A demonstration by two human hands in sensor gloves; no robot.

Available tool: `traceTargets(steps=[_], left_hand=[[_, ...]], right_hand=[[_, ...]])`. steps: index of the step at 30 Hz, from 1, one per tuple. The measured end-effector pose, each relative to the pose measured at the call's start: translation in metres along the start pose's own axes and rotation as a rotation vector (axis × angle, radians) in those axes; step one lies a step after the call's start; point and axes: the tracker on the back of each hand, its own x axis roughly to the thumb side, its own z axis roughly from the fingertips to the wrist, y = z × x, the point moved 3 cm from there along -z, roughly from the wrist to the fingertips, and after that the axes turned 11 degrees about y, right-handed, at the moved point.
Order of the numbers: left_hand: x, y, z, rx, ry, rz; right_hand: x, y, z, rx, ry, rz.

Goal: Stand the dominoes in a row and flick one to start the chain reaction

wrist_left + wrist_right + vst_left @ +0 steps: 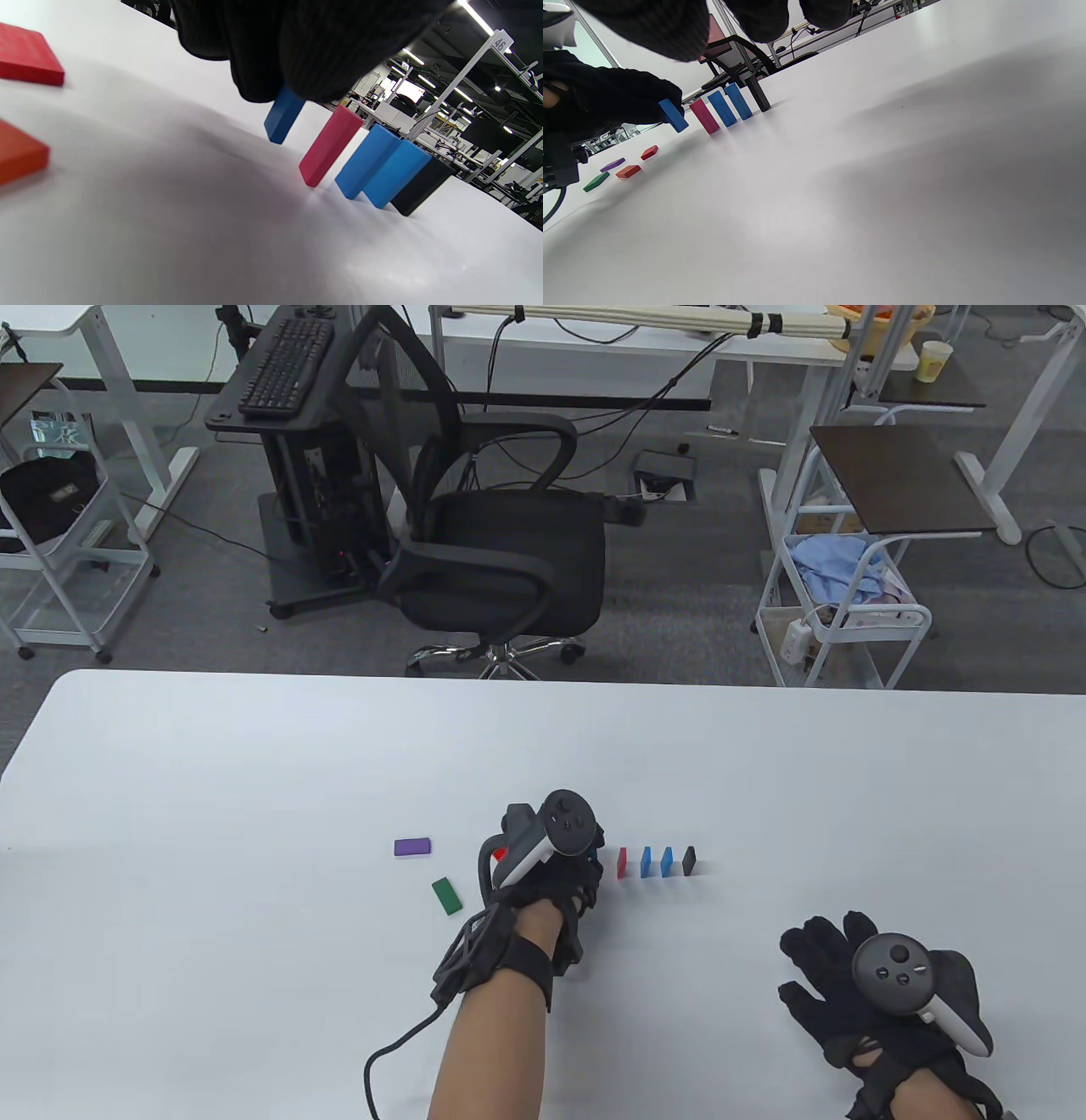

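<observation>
Plastic-looking blocks, small, rigid, sharp-edged: I'd judge them light, stiff, a bit slick on a smooth top, and easy to tip because the footprint on end is narrow. Left hand (543, 891) has its grip closed on a dark blue domino (283, 113), fingertips pinching the upper end, lower end clear of or just meeting the surface, can't tell which; it sits at 9 o'clock of the standing row, just beside it. Row on end runs 9 to 3 o'clock: red domino (623, 863), two blue dominoes (656, 861), black domino (689, 860), all upright, near one another but apart. Best hold, in my view, is the top third on the broad faces, so the base seats flat and the fingers lift straight up; any sideways drag on release could knock the red one and fire the chain early. Lying flat at 9 o'clock of the left hand: purple domino (412, 846), green domino (446, 896), plus an orange domino (628, 171) and another red piece (649, 152), so roughly half the set is up. Right hand (882, 993) rests at 4 o'clock of the row, well apart, fingers spread flat, holding nothing. White worktop (254, 780) is smooth, slightly glossy. Behind at 12 o'clock: black office chair (501, 526), wire trolley (840, 619), grey carpet.
</observation>
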Motion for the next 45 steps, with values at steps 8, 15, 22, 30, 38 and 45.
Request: traceTargets(steps=[8,15,22,30,38,45], left_hand=[[0.0016,-0.0077,-0.0059,-0.013,0.006,-0.004],[0.0026,-0.0087,-0.006,-0.017,0.004,-0.002],[0.0034,-0.0088,-0.0047,-0.023,0.005,-0.007],[0.0043,-0.0098,-0.0043,-0.028,0.005,-0.015],[0.0041,-0.01,-0.0049,-0.028,0.01,-0.013],[0.0057,-0.0107,-0.0056,-0.03,0.009,-0.017]], right_hand=[[-0.0007,-0.0003,-0.0004,0.002,0.002,-0.002],[-0.0016,-0.0007,-0.0007,0.005,0.006,-0.003],[-0.0022,-0.0006,-0.0011,0.009,0.008,-0.005],[-0.0024,-0.0006,-0.0013,0.013,0.009,-0.005],[-0.0024,-0.0006,-0.0013,0.014,0.008,-0.005],[-0.0025,-0.0003,-0.0014,0.017,0.009,-0.006]])
